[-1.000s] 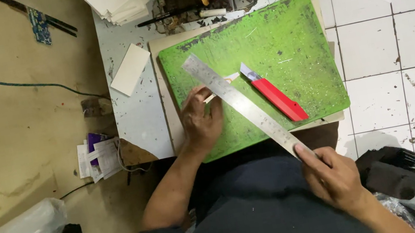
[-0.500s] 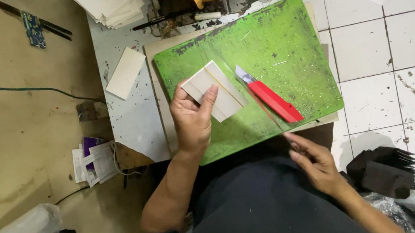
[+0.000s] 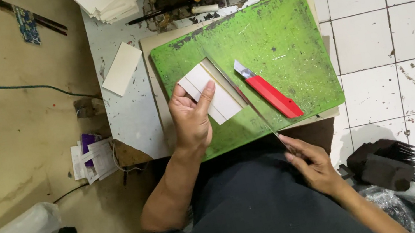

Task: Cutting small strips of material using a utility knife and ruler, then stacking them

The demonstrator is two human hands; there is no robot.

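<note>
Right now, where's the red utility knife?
In the head view, the red utility knife lies on the green cutting mat, right of centre, just right of the metal ruler and the white card pieces, untouched by either hand.

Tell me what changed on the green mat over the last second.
The metal ruler, flat across the mat a second ago, now stands on edge beside the white card pieces, its near end gripped by the right hand. The left hand took hold of the card pieces. The red utility knife and green cutting mat stayed put.

One green cutting mat [image 3: 275, 47], one red knife [image 3: 272, 94], one ruler [image 3: 240, 93]
</note>
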